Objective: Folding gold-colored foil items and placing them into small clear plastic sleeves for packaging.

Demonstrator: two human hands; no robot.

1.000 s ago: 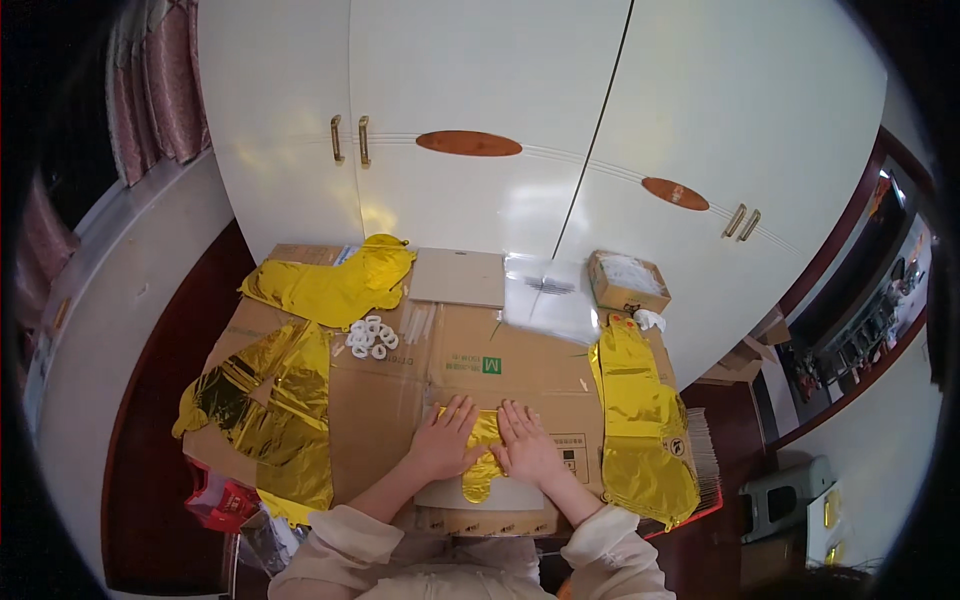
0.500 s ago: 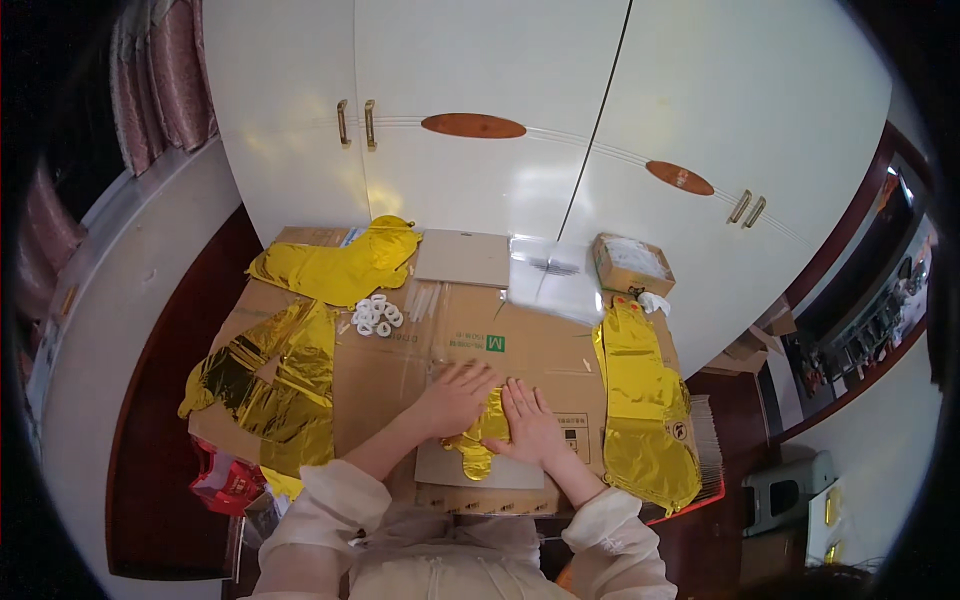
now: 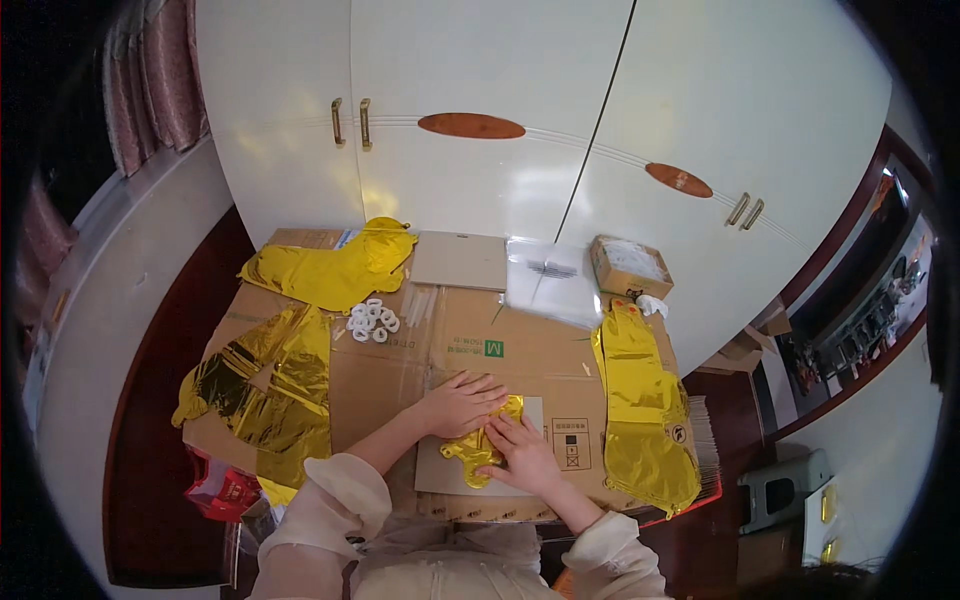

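A small folded piece of gold foil, like a flat foil balloon (image 3: 474,471), lies on a grey card (image 3: 435,472) near the front edge of the cardboard-covered table. My left hand (image 3: 459,406) rests flat across the foil's upper left part, fingers stretched to the right. Lower and to the right, my right hand (image 3: 524,458) presses on the foil with its fingers extended and its thumb near the foil's lower lobe. Both hands are open, palms down, and hide much of the foil's middle.
Larger gold foil balloons lie at the far left (image 3: 330,275), left (image 3: 275,385) and right (image 3: 648,410). Several white rings (image 3: 372,320), a grey board (image 3: 460,262), clear plastic sleeves (image 3: 552,285) and a small carton (image 3: 632,265) sit toward the back, before white cabinets (image 3: 470,60).
Both hands have shifted nearer to me. My left hand now lies on the foil, its fingertips close to my right hand. More of the foil's upper right end shows.
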